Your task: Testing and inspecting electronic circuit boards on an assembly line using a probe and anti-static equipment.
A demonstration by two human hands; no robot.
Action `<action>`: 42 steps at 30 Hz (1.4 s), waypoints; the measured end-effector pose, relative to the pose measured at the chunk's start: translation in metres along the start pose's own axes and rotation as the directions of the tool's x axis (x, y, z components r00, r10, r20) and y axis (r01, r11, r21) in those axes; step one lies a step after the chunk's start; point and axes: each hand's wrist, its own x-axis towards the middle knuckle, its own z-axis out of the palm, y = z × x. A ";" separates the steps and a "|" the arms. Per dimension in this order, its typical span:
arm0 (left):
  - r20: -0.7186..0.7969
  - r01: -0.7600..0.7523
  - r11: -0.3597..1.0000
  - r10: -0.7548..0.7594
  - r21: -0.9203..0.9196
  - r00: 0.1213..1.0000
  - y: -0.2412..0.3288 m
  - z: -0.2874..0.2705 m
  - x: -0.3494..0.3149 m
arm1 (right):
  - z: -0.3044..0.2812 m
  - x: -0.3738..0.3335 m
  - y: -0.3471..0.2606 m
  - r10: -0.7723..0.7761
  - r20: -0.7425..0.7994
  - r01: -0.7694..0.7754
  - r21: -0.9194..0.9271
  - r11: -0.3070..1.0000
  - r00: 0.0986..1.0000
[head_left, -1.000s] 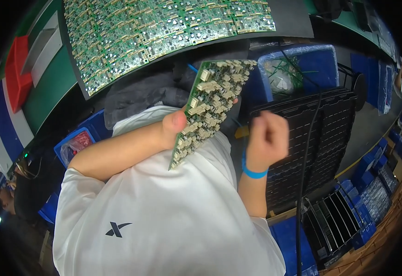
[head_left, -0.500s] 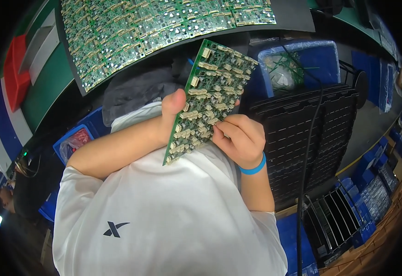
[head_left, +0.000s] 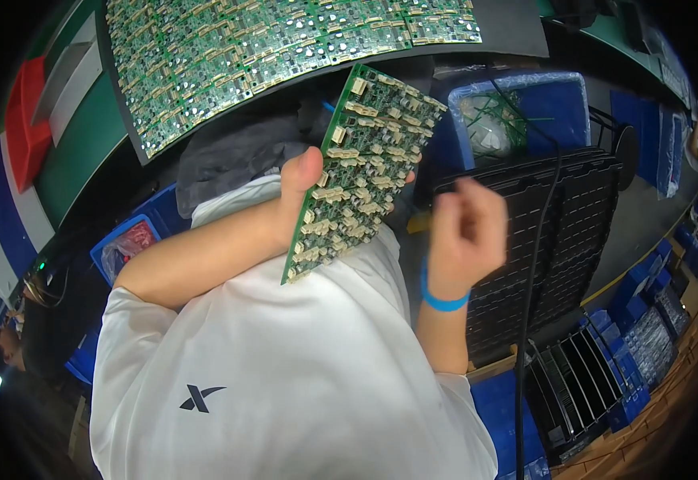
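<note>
A green circuit board panel [head_left: 365, 172], crowded with cream connectors, is tilted in front of my chest. My left hand [head_left: 299, 180] is closed on it, with the thumb on the left edge and fingertips showing at the right edge; the rest of the fingers are behind the panel. Apart from the panel, to its right, is my right hand [head_left: 470, 240], wearing a blue wristband [head_left: 445, 302]. Its fingers are curled in toward the thumb and partly blurred. Whatever they may hold cannot be made out.
More circuit boards [head_left: 285, 48] cover a dark mat [head_left: 517, 36] on the bench ahead. A blue bin [head_left: 561, 108] holds green strips. Black stacked trays [head_left: 581, 232] stand at the right, with a black cable [head_left: 534, 280] hanging across. A red bin [head_left: 27, 124] is at far left.
My right hand has come off the panel's connectors and moved right and slightly up, fingers still curled. My left hand and the panel have barely moved.
</note>
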 end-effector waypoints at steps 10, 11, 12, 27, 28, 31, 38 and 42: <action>0.059 0.002 0.999 -0.005 0.049 0.998 -0.007 -0.007 0.001 | 0.016 0.006 -0.008 -0.497 0.371 0.423 0.267 0.866 0.784; 0.059 0.001 0.999 -0.003 0.048 0.998 -0.007 -0.007 0.000 | 0.016 0.007 -0.008 -0.531 0.378 0.466 0.255 0.847 0.759; 0.078 0.012 1.000 -0.012 0.006 0.997 -0.006 -0.007 -0.002 | 0.016 0.007 -0.008 -0.532 0.379 0.467 0.255 0.847 0.758; 0.098 0.036 0.998 -0.031 -0.052 0.995 -0.003 -0.007 -0.003 | 0.021 0.007 -0.007 -0.600 0.310 0.536 0.273 0.799 0.737; 0.098 0.037 0.998 -0.032 -0.052 0.995 -0.003 -0.007 -0.002 | 0.019 0.006 -0.008 -0.579 0.315 0.516 0.264 0.815 0.752; 0.075 0.038 0.995 -0.031 -0.092 0.997 -0.001 -0.006 0.000 | 0.011 0.004 -0.007 -0.515 0.207 0.494 0.145 0.857 0.832; 0.034 0.000 0.980 -0.007 0.198 0.999 -0.008 0.002 -0.005 | 0.003 -0.028 -0.016 0.178 0.189 -0.231 0.318 0.920 0.966; 0.130 -0.060 0.887 0.000 0.458 0.992 -0.006 0.008 -0.002 | 0.014 -0.029 -0.032 0.232 0.375 -0.390 0.430 0.814 0.897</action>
